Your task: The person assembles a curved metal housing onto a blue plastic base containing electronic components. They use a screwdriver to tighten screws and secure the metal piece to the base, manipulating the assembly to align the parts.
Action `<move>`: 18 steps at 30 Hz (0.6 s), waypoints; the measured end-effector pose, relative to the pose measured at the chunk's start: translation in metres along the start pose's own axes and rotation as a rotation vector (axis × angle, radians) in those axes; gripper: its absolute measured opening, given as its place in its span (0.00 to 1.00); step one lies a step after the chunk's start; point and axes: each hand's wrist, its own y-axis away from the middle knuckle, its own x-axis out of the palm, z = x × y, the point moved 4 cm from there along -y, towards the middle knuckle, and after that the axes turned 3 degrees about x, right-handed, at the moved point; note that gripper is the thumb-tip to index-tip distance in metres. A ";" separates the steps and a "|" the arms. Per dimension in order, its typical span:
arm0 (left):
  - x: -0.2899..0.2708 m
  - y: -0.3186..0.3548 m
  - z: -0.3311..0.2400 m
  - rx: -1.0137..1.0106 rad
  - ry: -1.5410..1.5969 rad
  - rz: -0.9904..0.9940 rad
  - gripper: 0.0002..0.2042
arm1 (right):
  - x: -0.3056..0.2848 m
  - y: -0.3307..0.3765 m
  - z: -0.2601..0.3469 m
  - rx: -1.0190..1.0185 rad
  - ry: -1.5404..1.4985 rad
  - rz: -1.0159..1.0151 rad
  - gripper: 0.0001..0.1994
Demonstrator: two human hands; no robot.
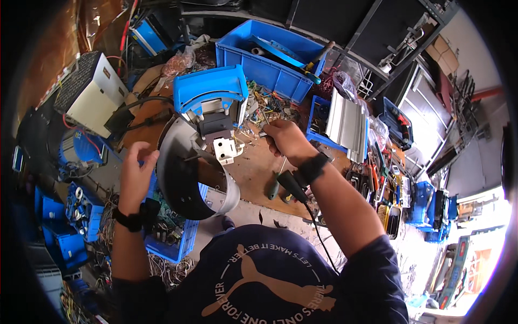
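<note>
Beside the rim of a curved grey casing (178, 146), my left hand (136, 175) is raised with fingers loosely bent and apart, and nothing shows in it. My right hand (291, 141) is closed over the workbench, its thumb and fingers pinched around something small, mostly hidden; a thin metal piece shows by the fingertips. Between the hands lies a machine part with a blue cover (208, 89), a dark block (215, 123) and a white plastic bracket (224, 150). The curved casing joins this part and hangs over the bench's near edge.
Below my right hand lie a green-handled screwdriver (274, 189) and a black corded tool (292, 186). A blue crate (264, 70) stands at the back. Metal scraps (270, 105) litter the bench (253, 175). Hand tools crowd the right; a white metal box (100, 97) stands left.
</note>
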 end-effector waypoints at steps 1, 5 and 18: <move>-0.003 -0.005 0.024 -0.023 -0.051 0.001 0.16 | 0.007 -0.014 -0.015 0.043 -0.008 -0.021 0.12; 0.019 -0.022 0.069 -0.044 -0.113 0.058 0.25 | 0.023 -0.050 -0.075 0.219 0.032 -0.103 0.14; 0.022 -0.036 0.075 -0.100 -0.186 0.321 0.37 | 0.055 -0.144 -0.158 0.396 0.104 -0.051 0.17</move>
